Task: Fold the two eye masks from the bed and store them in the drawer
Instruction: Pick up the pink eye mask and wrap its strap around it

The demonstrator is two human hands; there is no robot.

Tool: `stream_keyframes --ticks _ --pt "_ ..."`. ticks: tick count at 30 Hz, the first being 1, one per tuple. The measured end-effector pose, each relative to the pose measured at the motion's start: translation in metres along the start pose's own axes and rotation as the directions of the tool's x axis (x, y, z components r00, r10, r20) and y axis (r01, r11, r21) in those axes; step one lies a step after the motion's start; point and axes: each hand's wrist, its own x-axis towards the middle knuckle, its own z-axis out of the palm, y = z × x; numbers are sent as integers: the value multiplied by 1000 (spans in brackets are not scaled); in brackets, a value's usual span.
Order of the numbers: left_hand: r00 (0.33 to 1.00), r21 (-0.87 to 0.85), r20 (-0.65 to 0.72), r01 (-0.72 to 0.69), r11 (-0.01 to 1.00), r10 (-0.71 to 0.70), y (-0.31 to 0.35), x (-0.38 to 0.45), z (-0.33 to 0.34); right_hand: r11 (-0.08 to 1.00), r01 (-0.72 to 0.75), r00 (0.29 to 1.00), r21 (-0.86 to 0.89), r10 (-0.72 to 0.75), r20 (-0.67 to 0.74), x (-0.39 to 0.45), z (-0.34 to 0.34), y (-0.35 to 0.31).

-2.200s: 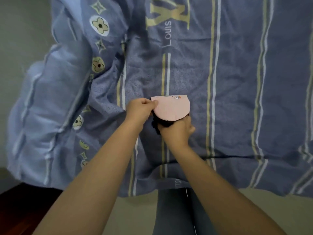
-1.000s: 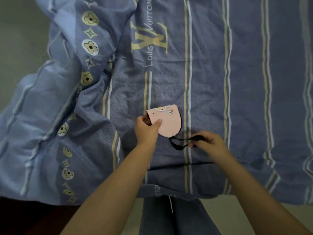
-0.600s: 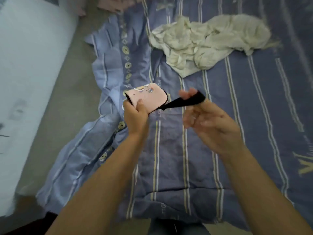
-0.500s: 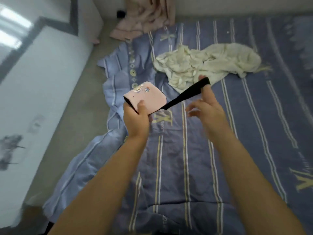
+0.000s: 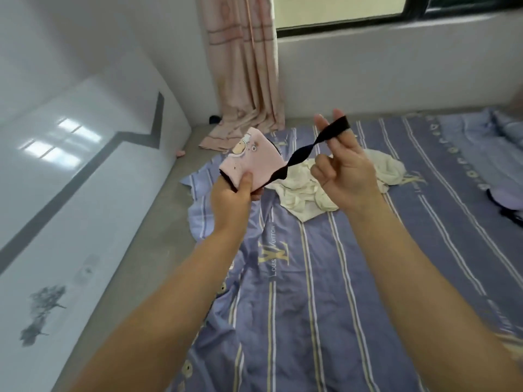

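Head view looks down along two bare forearms held above a bed (image 5: 353, 292) covered in a blue striped sheet. Left hand (image 5: 235, 193) is closed around a folded pink eye mask (image 5: 252, 162), thumb pressed on its near face and fingers behind it, so the mask is lifted clear of the bed, above its left edge. A cartoon print shows near the top of the mask. Its black strap (image 5: 311, 145) runs from the mask's right side, twisted once, up to the right hand (image 5: 345, 171). That hand is raised with the palm turned toward the camera; the strap's end loops over its extended fingertips (image 5: 346, 140) and is stretched taut, while the thumb curls in loosely. On the bed, beyond the hands, lies a crumpled cream cloth (image 5: 305, 193). At the bed's far right edge sits a lilac item with a dark strap (image 5: 506, 199), only partly in frame, too cut off to identify. Beyond the head of the bed, a pink curtain (image 5: 246, 66) hangs to the floor beneath a window.
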Motion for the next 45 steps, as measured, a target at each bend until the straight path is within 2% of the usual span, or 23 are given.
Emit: stream_keyframes --ticks 2,3,5,7,9,11,14,19,23,28,32,34,38,40,42,45 --pt "1000 -44 15 -21 999 22 6 -8 5 991 -41 985 -128 18 -173 6 -7 2" --pt "999 -68 27 -29 997 31 11 -10 5 967 -88 978 -239 38 -206 6 -12 2" --pt "998 -139 55 -21 990 28 20 -10 2 856 -206 975 -474 137 -176 3 -20 1" --pt "997 -222 73 10 975 7 28 -9 -3 725 -283 958 -628 241 -153 -1 -23 2" --pt "995 -261 96 36 965 -11 34 -9 -6 624 -291 956 -725 223 -193 -3 -19 5" --pt "990 -247 141 50 968 -15 38 -9 -5 603 -274 960 -749 126 -249 -1 -9 8" --pt "962 -215 269 110 970 -50 39 -10 -8 661 -187 972 -727 20 -233 0 6 5" --pt "840 -128 535 185 974 -90 34 -15 -32 749 -165 986 -642 127 -105 -3 9 2" --pt "746 -14 645 228 973 -166 28 -15 -53 797 -233 967 -557 252 -43 0 10 12" --pt "640 124 707 305 944 -300 35 -10 -78 729 -339 904 -595 428 10 1 24 24" --pt "559 293 737 242 925 -380 42 -5 -102 549 -346 810 -761 584 53 7 41 35" --pt "606 274 698 267 924 -382 41 -7 -114 552 -321 799 -770 594 93 8 52 47" --pt "822 28 498 303 953 -276 30 -20 -135 784 -355 881 -510 463 98 -3 74 81" --pt "893 -66 354 318 946 -276 19 -36 -146 833 -404 876 -378 471 102 -14 84 105" --pt "925 -201 205 359 911 -320 3 -54 -160 825 -494 828 -274 542 140 -26 95 132" --pt "915 -389 50 387 836 -400 -17 -85 -186 759 -634 723 -146 649 237 -47 105 173"
